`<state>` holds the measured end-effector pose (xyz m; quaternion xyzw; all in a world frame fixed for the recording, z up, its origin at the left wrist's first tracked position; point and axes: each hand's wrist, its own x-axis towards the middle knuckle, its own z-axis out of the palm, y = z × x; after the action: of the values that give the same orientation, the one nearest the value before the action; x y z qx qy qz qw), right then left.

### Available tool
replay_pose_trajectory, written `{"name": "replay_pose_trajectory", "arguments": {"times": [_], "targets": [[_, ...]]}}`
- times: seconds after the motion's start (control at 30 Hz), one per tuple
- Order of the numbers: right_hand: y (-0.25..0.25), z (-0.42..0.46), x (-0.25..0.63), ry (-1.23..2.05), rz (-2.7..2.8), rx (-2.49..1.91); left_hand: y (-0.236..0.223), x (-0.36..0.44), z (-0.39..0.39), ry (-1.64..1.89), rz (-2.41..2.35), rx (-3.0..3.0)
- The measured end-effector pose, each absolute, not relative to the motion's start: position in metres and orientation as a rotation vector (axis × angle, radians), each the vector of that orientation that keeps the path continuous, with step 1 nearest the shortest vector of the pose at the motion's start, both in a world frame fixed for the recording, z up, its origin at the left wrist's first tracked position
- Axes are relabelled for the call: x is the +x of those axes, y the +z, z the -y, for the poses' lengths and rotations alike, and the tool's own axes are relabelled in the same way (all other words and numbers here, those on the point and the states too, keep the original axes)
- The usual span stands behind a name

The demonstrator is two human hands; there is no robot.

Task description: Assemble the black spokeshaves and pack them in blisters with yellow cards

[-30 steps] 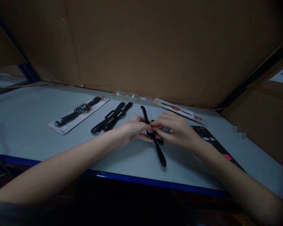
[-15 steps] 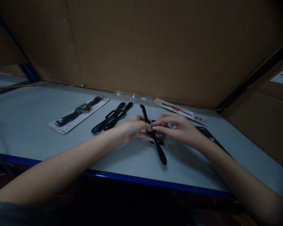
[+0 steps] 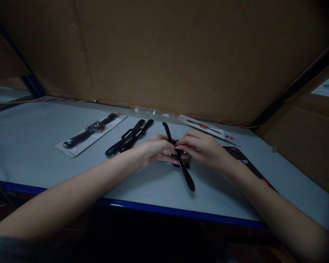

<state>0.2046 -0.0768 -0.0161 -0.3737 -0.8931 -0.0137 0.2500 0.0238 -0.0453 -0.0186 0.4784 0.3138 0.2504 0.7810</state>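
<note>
A black watch strap (image 3: 186, 176) lies lengthwise on the grey table (image 3: 30, 146), one end pointing at me and the other toward the cardboard wall. My left hand (image 3: 152, 149) and my right hand (image 3: 202, 149) meet over its middle. Both pinch the strap there, fingertips pressed together around a small dark piece at its centre that I cannot make out. The strap's middle is hidden under my fingers.
Left of my hands lie two empty black straps (image 3: 129, 137) and a packaged watch on a white card (image 3: 91, 133). A clear blister shell (image 3: 152, 111) and a printed card (image 3: 205, 128) sit by the cardboard wall. A phone with a lit screen (image 3: 244, 161) lies under my right wrist. The blue table edge (image 3: 159, 209) is near me.
My hands have stayed together on the strap, with small finger shifts. The strap's near end has swung slightly to the right.
</note>
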Motion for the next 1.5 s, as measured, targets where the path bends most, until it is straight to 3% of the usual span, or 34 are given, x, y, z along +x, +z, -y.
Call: {"name": "replay_pose_trajectory", "arguments": {"times": [0.23, 0.8, 1.13, 1.33, 1.5], "targets": [[-0.015, 0.080, 0.201, 0.046, 2.346, -1.097, -0.017, 0.024, 0.047, 0.548, -0.682, 1.028], [-0.023, 0.083, 0.188, 0.836, 1.833, -1.269, -0.016, 0.030, 0.055, 0.622, -0.836, 1.125], [-0.020, 0.085, 0.185, 0.924, 1.686, -1.330, -0.015, 0.030, 0.059, 0.619, -0.825, 1.120], [-0.017, 0.085, 0.189, 0.844, 1.809, -1.264, -0.015, 0.029, 0.055, 0.641, -0.819, 1.078], [-0.013, 0.086, 0.196, 0.272, 2.103, -1.236, -0.014, 0.027, 0.053, 0.656, -0.840, 1.072]]}}
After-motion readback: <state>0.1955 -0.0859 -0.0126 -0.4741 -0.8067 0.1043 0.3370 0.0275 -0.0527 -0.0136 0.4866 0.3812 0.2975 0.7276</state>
